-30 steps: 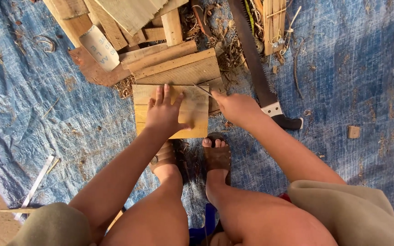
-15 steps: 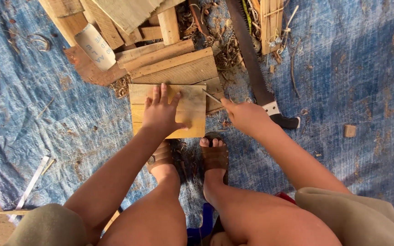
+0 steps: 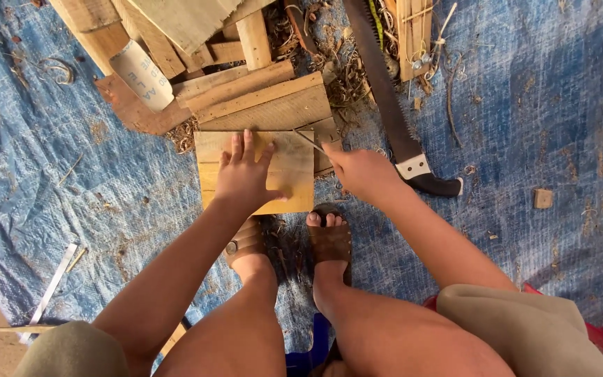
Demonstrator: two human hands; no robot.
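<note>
Blue tarpaulin (image 3: 539, 105) covers the ground, scattered with wood shavings and chips.

1. Work piece: a flat, pale wooden board (image 3: 294, 171) lies on the tarpaulin just beyond the person's sandalled feet (image 3: 329, 237). Its far edge touches a pile of offcut planks (image 3: 259, 98).

2. Left hand (image 3: 243, 178): it rests palm-down on the left part of the board, fingers spread and extended toward the far edge. It grasps nothing; it lies flat against the surface.

3. Right hand (image 3: 361, 171): it sits at the right edge of the board, fingers closed round a thin pointed tool (image 3: 307, 139). The tool's tip lies on or just above the board's far right corner; which of the two cannot be determined. The kind of tool cannot be determined either.

4. Surrounding items: a hand saw (image 3: 392, 119) with a dark handle lies to the right of the planks, its blade running toward the far side. A roll of sandpaper (image 3: 141, 73) rests on the left part of the pile. A small wooden block (image 3: 543, 198) lies well apart on the right. A thin pale strip (image 3: 50, 290) lies at near left.
</note>
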